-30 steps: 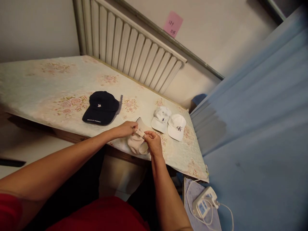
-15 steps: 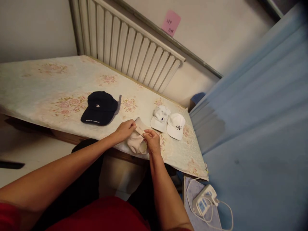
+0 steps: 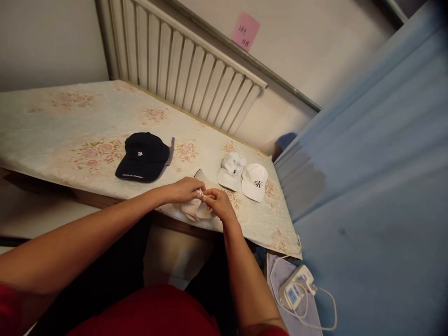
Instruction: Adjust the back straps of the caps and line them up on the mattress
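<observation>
Near the middle of the frame, the person leans over a flower-patterned cover [image 3: 38, 135] with both hands at a beige cap [image 3: 191, 211]. The cap lies at the near edge of the cover, just below the centre of the frame, partly hidden by the fingers. The left hand [image 3: 185, 189] and the right hand [image 3: 218, 203] meet above it, fingertips close together, and both appear pinched on a narrow pale strap [image 3: 200, 193]. How its ends sit within the fingers is too small to tell.

The step in hand looks like close finger work on that strap. Judged from this pose, the next move calls for a firm pinch on each side and small, matched finger motions, with the soft crown kept from bunching under the wrists.

A navy cap [image 3: 143, 157] sits left of centre, well apart from the hands. Right of centre, a white cap with a small dark emblem [image 3: 231, 171] lies beside a white cap with dark letters [image 3: 254, 181].
</observation>
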The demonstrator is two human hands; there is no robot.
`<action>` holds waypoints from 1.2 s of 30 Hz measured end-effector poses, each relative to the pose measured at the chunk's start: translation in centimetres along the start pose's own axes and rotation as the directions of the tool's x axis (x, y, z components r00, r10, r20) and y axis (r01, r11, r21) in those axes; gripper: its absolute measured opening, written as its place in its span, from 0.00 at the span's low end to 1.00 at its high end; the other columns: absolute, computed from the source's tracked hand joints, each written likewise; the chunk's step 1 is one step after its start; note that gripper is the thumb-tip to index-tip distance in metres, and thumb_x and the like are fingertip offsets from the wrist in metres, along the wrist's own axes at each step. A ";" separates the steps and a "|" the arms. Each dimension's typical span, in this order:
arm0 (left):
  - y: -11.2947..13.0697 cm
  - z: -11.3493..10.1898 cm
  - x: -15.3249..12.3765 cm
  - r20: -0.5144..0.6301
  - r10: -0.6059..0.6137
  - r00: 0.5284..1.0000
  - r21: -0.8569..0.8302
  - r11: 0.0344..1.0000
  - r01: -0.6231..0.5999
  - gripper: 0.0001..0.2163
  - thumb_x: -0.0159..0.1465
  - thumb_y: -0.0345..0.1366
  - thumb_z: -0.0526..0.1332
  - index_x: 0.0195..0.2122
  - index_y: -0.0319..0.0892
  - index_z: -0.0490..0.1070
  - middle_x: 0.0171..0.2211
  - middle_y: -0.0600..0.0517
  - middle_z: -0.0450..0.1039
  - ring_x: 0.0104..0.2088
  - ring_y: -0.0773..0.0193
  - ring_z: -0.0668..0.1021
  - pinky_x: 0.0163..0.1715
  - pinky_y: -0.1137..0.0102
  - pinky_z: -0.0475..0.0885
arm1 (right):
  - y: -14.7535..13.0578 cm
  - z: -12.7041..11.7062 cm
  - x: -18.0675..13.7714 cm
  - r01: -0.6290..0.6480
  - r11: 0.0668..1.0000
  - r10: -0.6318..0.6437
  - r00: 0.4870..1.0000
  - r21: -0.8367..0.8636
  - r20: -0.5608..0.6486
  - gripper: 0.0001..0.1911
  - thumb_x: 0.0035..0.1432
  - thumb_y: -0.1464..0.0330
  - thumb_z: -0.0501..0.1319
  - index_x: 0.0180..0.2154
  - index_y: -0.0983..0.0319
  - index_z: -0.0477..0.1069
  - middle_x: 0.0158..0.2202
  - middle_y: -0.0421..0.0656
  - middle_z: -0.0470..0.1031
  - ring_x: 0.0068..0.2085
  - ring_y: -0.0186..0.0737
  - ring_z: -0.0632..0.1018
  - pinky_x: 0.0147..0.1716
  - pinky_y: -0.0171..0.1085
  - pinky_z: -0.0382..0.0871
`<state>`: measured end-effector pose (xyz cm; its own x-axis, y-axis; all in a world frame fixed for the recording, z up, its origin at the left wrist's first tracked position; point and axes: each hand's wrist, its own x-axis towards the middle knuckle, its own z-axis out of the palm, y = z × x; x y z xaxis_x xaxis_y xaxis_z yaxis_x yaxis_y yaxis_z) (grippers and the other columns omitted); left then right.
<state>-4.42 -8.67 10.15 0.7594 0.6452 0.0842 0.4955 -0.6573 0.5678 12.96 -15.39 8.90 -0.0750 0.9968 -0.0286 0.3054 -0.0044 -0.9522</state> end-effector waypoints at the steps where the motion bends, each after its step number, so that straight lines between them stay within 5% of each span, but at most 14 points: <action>1: -0.1 -0.1 0.0 0.014 -0.002 1.000 0.006 1.000 0.002 0.08 0.61 0.35 0.58 0.37 0.41 0.75 0.36 0.49 0.77 0.37 0.61 0.75 0.38 0.72 0.64 | 0.1 -0.1 -0.1 0.002 1.000 -0.002 1.000 -0.030 0.011 0.08 0.47 0.63 0.64 0.28 0.61 0.75 0.18 0.34 0.71 0.20 0.31 0.67 0.20 0.30 0.58; 10: -0.1 -0.3 0.0 0.091 -0.023 0.996 0.023 1.000 0.021 0.12 0.60 0.44 0.60 0.26 0.40 0.70 0.26 0.51 0.70 0.29 0.62 0.70 0.31 0.72 0.60 | 1.1 0.0 -0.3 0.059 0.981 -0.057 0.998 -0.187 0.018 0.13 0.52 0.63 0.63 0.19 0.60 0.71 0.17 0.35 0.70 0.22 0.32 0.66 0.24 0.31 0.57; 22: -1.5 -0.4 -0.2 0.146 0.118 0.982 -0.046 0.993 -0.113 0.12 0.62 0.43 0.56 0.30 0.40 0.71 0.30 0.50 0.71 0.33 0.61 0.72 0.35 0.71 0.61 | 3.4 -2.2 -1.3 0.123 0.960 -0.133 0.991 -0.252 -0.023 0.09 0.53 0.69 0.62 0.21 0.60 0.73 0.20 0.34 0.70 0.25 0.34 0.68 0.29 0.32 0.58; 31: -0.7 -0.3 -1.0 0.168 0.042 0.985 0.189 0.979 -0.074 0.11 0.64 0.42 0.56 0.28 0.41 0.69 0.30 0.49 0.73 0.35 0.58 0.71 0.41 0.66 0.60 | 4.2 -1.8 -1.9 0.180 0.944 -0.204 0.977 -0.276 -0.063 0.09 0.55 0.67 0.63 0.23 0.59 0.73 0.23 0.36 0.72 0.29 0.37 0.71 0.33 0.33 0.61; 36: 0.2 0.0 -1.4 0.160 0.084 0.984 0.168 0.980 -0.111 0.12 0.65 0.41 0.55 0.27 0.41 0.67 0.28 0.51 0.71 0.35 0.59 0.70 0.47 0.64 0.57 | 4.1 -1.6 -2.2 0.181 0.937 -0.211 0.975 -0.298 -0.072 0.08 0.56 0.67 0.62 0.25 0.60 0.75 0.24 0.37 0.74 0.30 0.37 0.73 0.34 0.33 0.62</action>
<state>-5.43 -9.67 10.15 0.8560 0.5170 -0.0003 0.4718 -0.7810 0.4093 15.87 -17.52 5.53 -0.0692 0.9785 0.1945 0.5554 0.1998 -0.8073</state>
